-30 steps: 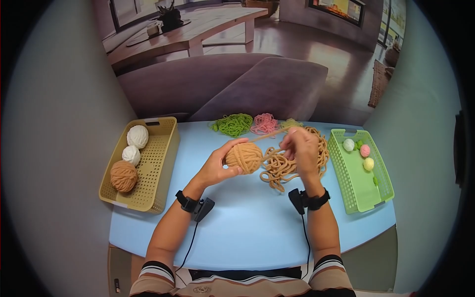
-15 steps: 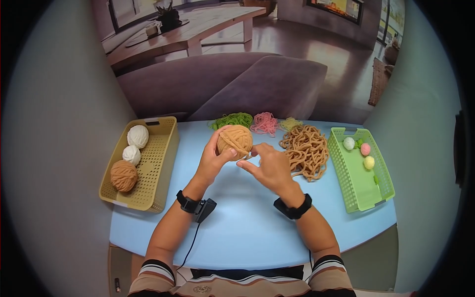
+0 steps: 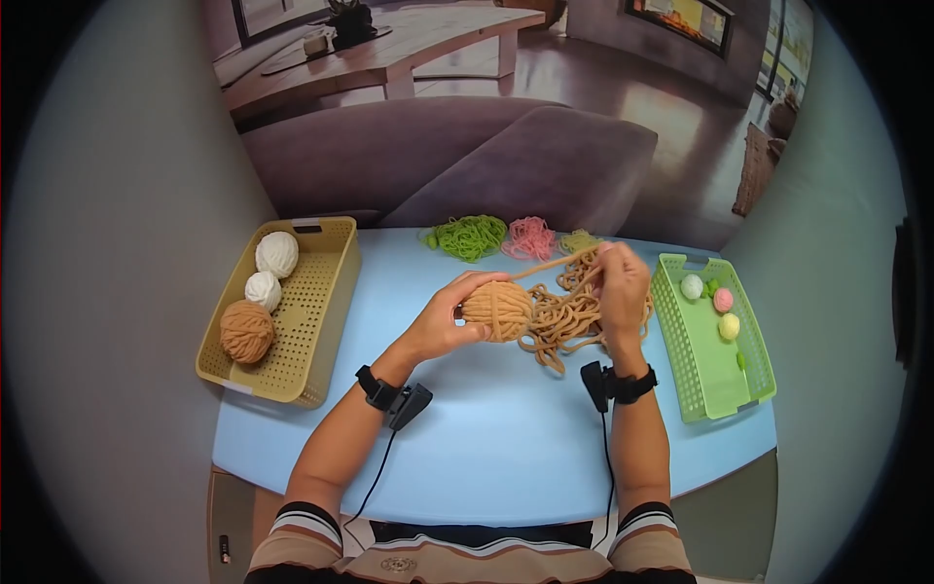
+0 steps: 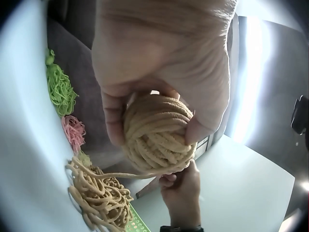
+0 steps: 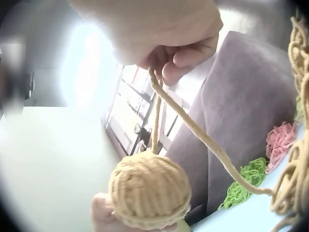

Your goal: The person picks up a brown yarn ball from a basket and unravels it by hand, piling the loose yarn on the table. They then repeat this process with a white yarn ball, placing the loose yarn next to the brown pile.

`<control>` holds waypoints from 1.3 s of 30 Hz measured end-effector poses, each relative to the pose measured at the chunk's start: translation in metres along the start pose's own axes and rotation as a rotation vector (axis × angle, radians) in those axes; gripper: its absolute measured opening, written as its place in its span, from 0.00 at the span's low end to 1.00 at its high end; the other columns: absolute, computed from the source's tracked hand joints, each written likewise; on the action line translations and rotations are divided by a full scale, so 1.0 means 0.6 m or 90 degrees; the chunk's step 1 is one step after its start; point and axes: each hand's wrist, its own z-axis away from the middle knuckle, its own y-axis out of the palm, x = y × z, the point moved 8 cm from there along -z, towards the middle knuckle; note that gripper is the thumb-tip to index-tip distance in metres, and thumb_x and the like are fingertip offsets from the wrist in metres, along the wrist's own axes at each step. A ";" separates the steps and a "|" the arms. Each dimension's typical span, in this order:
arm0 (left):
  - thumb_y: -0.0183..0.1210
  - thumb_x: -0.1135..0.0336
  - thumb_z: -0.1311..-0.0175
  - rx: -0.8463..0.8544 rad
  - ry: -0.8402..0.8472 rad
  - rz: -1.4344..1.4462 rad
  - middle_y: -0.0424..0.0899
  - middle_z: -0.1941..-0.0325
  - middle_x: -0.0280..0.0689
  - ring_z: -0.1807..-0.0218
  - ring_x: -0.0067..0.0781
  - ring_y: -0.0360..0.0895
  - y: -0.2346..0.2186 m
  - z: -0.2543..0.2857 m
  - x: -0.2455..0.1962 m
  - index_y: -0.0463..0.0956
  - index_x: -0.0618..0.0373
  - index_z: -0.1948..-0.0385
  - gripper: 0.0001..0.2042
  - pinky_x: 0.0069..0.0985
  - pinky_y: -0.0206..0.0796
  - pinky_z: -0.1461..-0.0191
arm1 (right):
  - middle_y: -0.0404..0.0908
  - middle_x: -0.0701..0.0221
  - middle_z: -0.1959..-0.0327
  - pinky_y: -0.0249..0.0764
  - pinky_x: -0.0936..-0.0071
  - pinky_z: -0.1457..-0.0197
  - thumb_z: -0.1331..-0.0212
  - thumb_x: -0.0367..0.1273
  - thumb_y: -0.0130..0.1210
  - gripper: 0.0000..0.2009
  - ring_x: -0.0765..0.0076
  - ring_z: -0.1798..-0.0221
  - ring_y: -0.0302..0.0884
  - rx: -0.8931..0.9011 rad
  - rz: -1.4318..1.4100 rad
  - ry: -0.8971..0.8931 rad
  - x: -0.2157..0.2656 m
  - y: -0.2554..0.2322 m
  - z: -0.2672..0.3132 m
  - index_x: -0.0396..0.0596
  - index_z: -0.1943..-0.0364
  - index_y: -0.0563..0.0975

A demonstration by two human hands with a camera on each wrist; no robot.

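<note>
A ball of thick tan yarn [image 3: 498, 313] sits in my left hand [image 3: 446, 319], gripped between thumb and fingers above the blue table. In the left wrist view, the thumb [image 4: 200, 130] presses one side of its windings. My right hand [image 3: 624, 290], up and to the right of the ball, pinches the tan strand [image 5: 203, 134]. From those fingers, one length runs to the ball and the other down to a loose heap of tan yarn [image 3: 567, 319] on the table. The right fingers [image 5: 186, 60] are curled over the strand.
At left, a tan basket [image 3: 336, 321] contains two white yarn balls [image 3: 277, 254] and a brown one [image 3: 246, 331]. A green basket [image 3: 678, 375] with small yarn balls stands at right. Green [image 3: 467, 238], pink [image 3: 531, 238] and pale yellow [image 3: 580, 240] yarn heaps line the back edge.
My right hand came in to the ball half a second ago, then swung up and right with the strand. The ball was raised and turned, then came back lower and rightward.
</note>
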 end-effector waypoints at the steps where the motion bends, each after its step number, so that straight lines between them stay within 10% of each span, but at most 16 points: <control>1: 0.65 0.63 0.48 0.011 -0.003 0.020 0.73 0.35 0.44 0.33 0.36 0.72 0.006 0.001 -0.005 0.61 0.61 0.29 0.40 0.33 0.64 0.29 | 0.76 0.71 0.82 0.68 0.74 0.74 0.30 0.36 0.53 0.16 0.78 0.78 0.74 -0.032 -0.008 0.008 -0.013 -0.023 -0.015 0.39 0.73 0.79; 5: 0.62 0.69 0.45 -0.086 0.002 0.201 0.74 0.35 0.43 0.33 0.36 0.72 -0.024 0.005 -0.016 0.62 0.62 0.30 0.36 0.34 0.65 0.30 | 0.80 0.67 0.76 0.75 0.69 0.65 0.32 0.37 0.54 0.14 0.69 0.74 0.77 -0.088 0.300 -0.006 -0.056 -0.105 -0.062 0.38 0.65 0.81; 8: 0.61 0.68 0.42 -0.152 0.000 0.223 0.74 0.35 0.44 0.34 0.35 0.73 -0.045 0.002 -0.015 0.61 0.63 0.30 0.35 0.33 0.65 0.30 | 0.83 0.64 0.66 0.76 0.64 0.59 0.35 0.39 0.59 0.15 0.63 0.70 0.79 -0.146 0.458 -0.279 -0.013 -0.079 -0.038 0.39 0.57 0.82; 14: 0.62 0.63 0.40 -0.183 -0.033 0.126 0.75 0.36 0.45 0.35 0.35 0.74 -0.029 -0.001 -0.016 0.61 0.63 0.30 0.35 0.32 0.65 0.30 | 0.84 0.65 0.63 0.77 0.67 0.64 0.42 0.39 0.67 0.15 0.57 0.67 0.83 0.237 0.302 -0.232 0.086 0.141 0.099 0.44 0.58 0.80; 26: 0.61 0.63 0.42 -0.069 -0.037 0.132 0.76 0.36 0.43 0.35 0.34 0.75 -0.003 0.003 -0.014 0.63 0.63 0.30 0.35 0.31 0.66 0.30 | 0.81 0.66 0.81 0.75 0.67 0.73 0.44 0.30 0.60 0.05 0.60 0.81 0.80 0.000 0.353 -0.270 0.050 0.061 0.041 0.46 0.74 0.79; 32: 0.56 0.62 0.39 -0.143 -0.002 0.353 0.76 0.36 0.44 0.36 0.38 0.77 -0.035 0.006 -0.011 0.60 0.61 0.29 0.34 0.35 0.72 0.35 | 0.82 0.63 0.79 0.78 0.59 0.65 0.44 0.31 0.59 0.07 0.58 0.73 0.83 0.019 0.599 -0.062 -0.015 -0.024 -0.023 0.42 0.72 0.82; 35: 0.56 0.58 0.38 -0.193 -0.030 0.381 0.74 0.35 0.44 0.36 0.38 0.76 -0.050 0.008 -0.011 0.58 0.60 0.29 0.35 0.38 0.75 0.39 | 0.86 0.58 0.66 0.78 0.57 0.58 0.43 0.33 0.61 0.11 0.56 0.66 0.84 0.105 0.546 -0.070 -0.023 -0.010 -0.016 0.40 0.62 0.84; 37: 0.58 0.51 0.39 -0.199 -0.050 0.351 0.73 0.34 0.44 0.36 0.37 0.76 -0.050 0.006 -0.010 0.57 0.59 0.28 0.38 0.37 0.77 0.42 | 0.84 0.57 0.50 0.78 0.63 0.57 0.39 0.37 0.63 0.18 0.59 0.63 0.85 0.175 0.381 -0.265 -0.011 0.046 0.005 0.40 0.49 0.82; 39: 0.58 0.52 0.39 -0.165 -0.050 0.344 0.72 0.33 0.44 0.35 0.37 0.75 -0.034 0.005 -0.010 0.57 0.59 0.28 0.38 0.38 0.75 0.40 | 0.80 0.58 0.43 0.78 0.69 0.58 0.37 0.41 0.64 0.25 0.64 0.64 0.84 0.284 0.231 -0.159 0.025 0.112 0.047 0.41 0.41 0.77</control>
